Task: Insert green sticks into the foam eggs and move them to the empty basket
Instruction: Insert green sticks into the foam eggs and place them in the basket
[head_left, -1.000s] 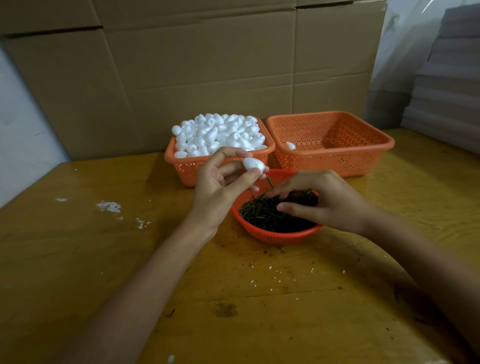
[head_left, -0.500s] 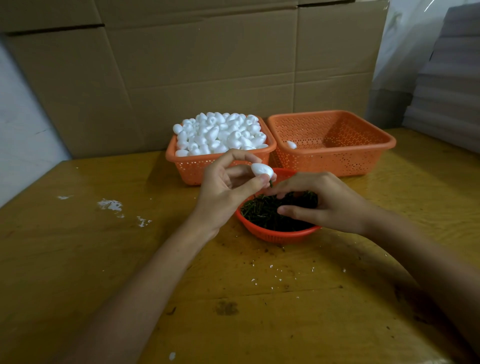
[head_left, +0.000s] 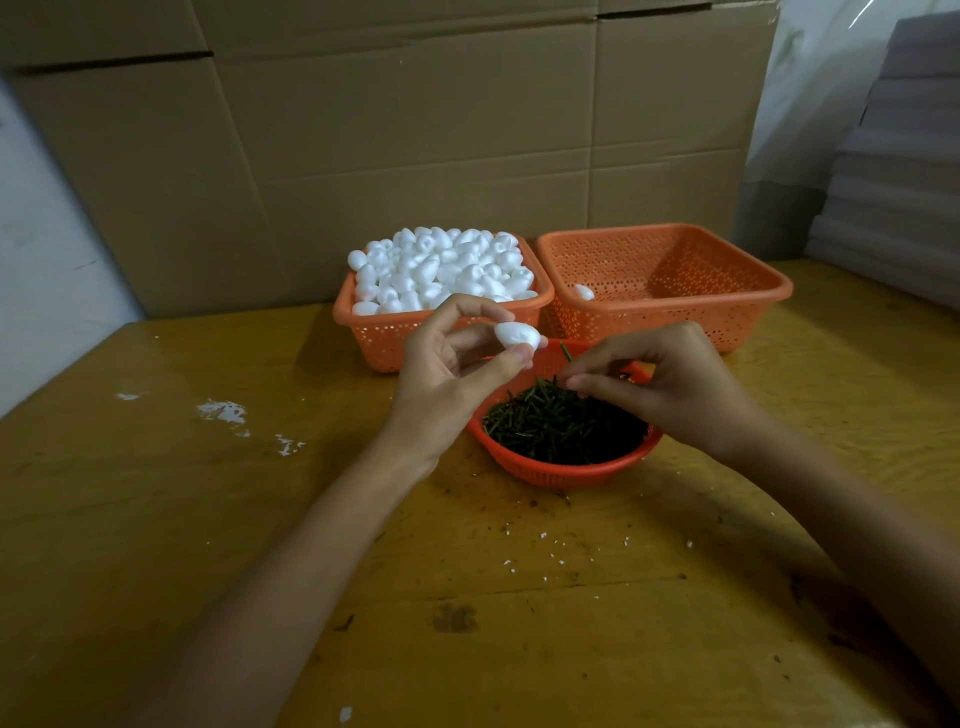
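**Stick and egg poised for insertion**

Nearest the viewer, the wooden table carries scattered white crumbs. On it stands a round red bowl heaped with green sticks. Above the bowl, the right hand pinches a single stick between thumb and fingertips, its free end pointing up toward the foam egg. The left hand grasps this egg between thumb and fingers, just beside the stick; the two appear not yet joined.

Behind, the left basket is piled with eggs. The right basket holds one egg by its left wall; whether that egg bears a stick cannot be told. Cardboard closes the scene.

Likely hazards:
- The thin stick, held near one end, may slip or enter off-axis and tear the soft foam.
- Too firm a squeeze could dent the egg.
- The right wrist, low over the bowl, could tip it.
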